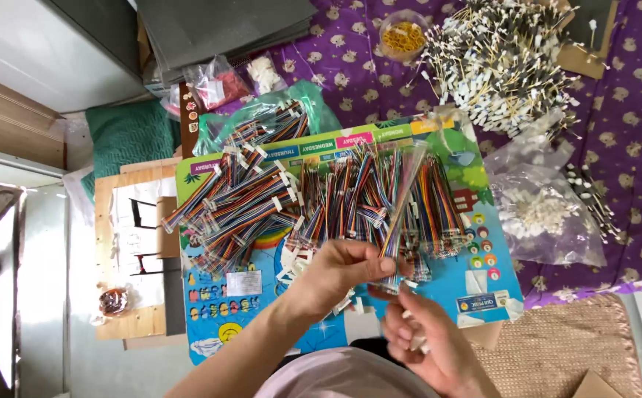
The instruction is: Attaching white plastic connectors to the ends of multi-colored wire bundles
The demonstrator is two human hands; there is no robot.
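My left hand (343, 267) pinches the near end of a flat rainbow ribbon cable (402, 199) that stretches away over a colourful printed board (328, 324). My right hand (428, 339) is just below it, fingers curled around a small white connector (415, 340). Several bundles of multicoloured ribbon cables with white end plugs (262, 195) lie in rows across the board, a thicker row (380, 199) under the held cable.
A big heap of white-tipped wires (497, 59) lies on the purple patterned cloth (630, 133) at the back right. A clear bag of white connectors (542, 210) sits to the right. A small bowl of yellow rings (403, 33), a wooden board (133, 243) and a woven mat (556, 346) surround the board.
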